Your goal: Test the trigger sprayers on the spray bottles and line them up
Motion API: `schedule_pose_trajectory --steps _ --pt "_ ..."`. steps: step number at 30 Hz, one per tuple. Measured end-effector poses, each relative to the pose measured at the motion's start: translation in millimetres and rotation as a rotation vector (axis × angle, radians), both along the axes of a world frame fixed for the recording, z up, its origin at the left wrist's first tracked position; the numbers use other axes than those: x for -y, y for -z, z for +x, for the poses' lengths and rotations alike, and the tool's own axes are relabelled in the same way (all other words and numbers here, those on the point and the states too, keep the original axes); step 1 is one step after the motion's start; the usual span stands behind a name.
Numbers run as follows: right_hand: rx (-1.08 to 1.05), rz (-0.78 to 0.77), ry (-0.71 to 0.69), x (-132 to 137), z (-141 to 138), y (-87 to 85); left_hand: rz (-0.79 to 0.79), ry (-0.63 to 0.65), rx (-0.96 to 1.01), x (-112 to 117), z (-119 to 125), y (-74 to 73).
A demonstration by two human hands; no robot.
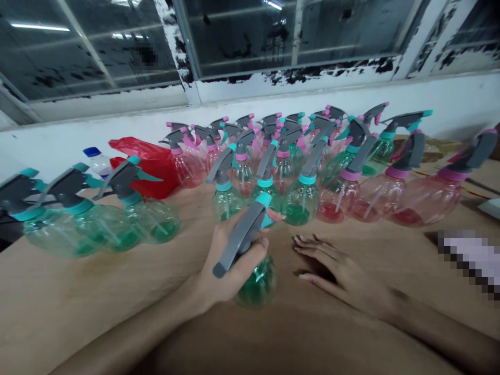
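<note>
My left hand (238,260) is closed around the neck and trigger of a green spray bottle (258,284) with a grey head and teal nozzle. The bottle is near the middle of the wooden table, and the hand hides its collar. My right hand (339,271) rests on the table to the right of that bottle, apart from it, fingers stretched out and holding nothing. Just beyond the hands stand a green spray bottle (300,203) with a teal collar and a pink spray bottle (338,200) with a pink collar.
Several pink and green spray bottles crowd the back of the table (187,234). Several green ones, including a spray bottle (152,221), line the left. A red plastic bag (156,166) and a blue-capped bottle (97,162) stand behind them. A pixelated item (474,258) lies at right.
</note>
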State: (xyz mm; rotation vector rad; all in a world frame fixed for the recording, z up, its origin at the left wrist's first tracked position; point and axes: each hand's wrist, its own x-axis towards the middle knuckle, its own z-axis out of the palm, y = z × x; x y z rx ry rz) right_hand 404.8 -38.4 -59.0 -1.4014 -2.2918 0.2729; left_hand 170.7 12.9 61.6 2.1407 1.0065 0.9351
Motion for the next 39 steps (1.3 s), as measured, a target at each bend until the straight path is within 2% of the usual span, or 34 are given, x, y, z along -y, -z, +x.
schedule_pose_trajectory --steps 7,25,39 --pt "-0.033 0.010 -0.005 0.3 -0.4 -2.2 -0.022 0.089 0.024 1.5 2.5 6.6" --pt "-0.012 0.010 0.000 0.3 -1.1 -2.7 -0.072 0.090 0.048 0.6 3.8 5.6" --pt "-0.020 0.027 -0.013 0.1 -1.0 -4.2 -0.009 0.047 0.007 0.0 3.9 5.5"
